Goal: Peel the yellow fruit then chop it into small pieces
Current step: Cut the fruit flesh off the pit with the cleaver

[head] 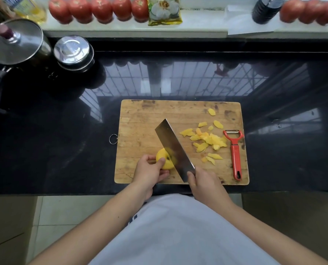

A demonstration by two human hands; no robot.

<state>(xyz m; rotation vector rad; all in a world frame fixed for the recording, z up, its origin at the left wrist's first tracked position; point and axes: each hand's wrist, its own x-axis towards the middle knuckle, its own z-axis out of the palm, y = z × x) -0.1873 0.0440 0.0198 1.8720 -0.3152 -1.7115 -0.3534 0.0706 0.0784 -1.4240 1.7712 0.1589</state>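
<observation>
Yellow fruit (164, 158), peeled, lower centre of frame on cutting board (140, 119), pinned steady by curled left hand (149, 171) fingers while right hand (205, 185), wrapped round cleaver (173, 148) handle, sets blade against it for chopping.

A lidded pot (15, 43) and a steel canister (73, 51) stand at the counter's (178, 77) far left corner, while tomatoes (100, 9), a packet (164, 10) and a dark bottle (266, 9) line the ledge (197, 23) behind its far edge.
</observation>
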